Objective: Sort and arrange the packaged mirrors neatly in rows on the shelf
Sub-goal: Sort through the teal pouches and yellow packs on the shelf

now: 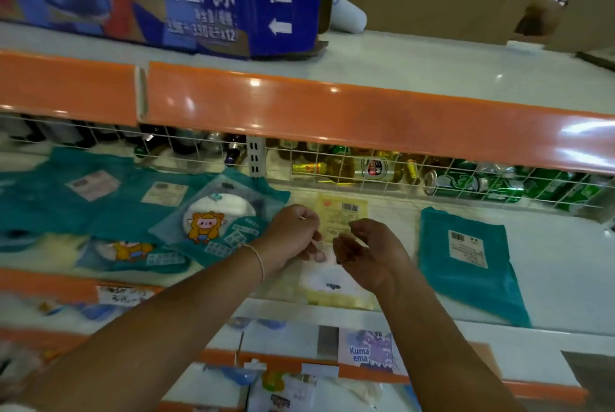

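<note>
One pale yellow flat plastic mirror packet (336, 265) lies on the white shelf (549, 265) directly under both my hands, barcode label at its far end, long axis running from the shelf's front lip back toward the wire grille (366, 172). It sits between the overlapping teal mirror packets (213, 225) on my left and a lone teal packet (469, 262) on my right, apart from the lone one; whether it touches the left pile I cannot tell.

My left hand (296, 232) is over the packet's left edge, fingers (312, 248) curled down onto it, seemingly pinching the film, though blur hides the contact. My right hand (369, 252) hovers just above the packet's middle, palm turned inward, fingers (346, 245) loosely bent, holding nothing that I can see. Both are equally near; left looks engaged.

Judgement: the packet's axis already squares with the shelf edge. Next move probably needs a sideways slide to set even spacing with its neighbours. The left pile lies skewed, unsorted.
</note>
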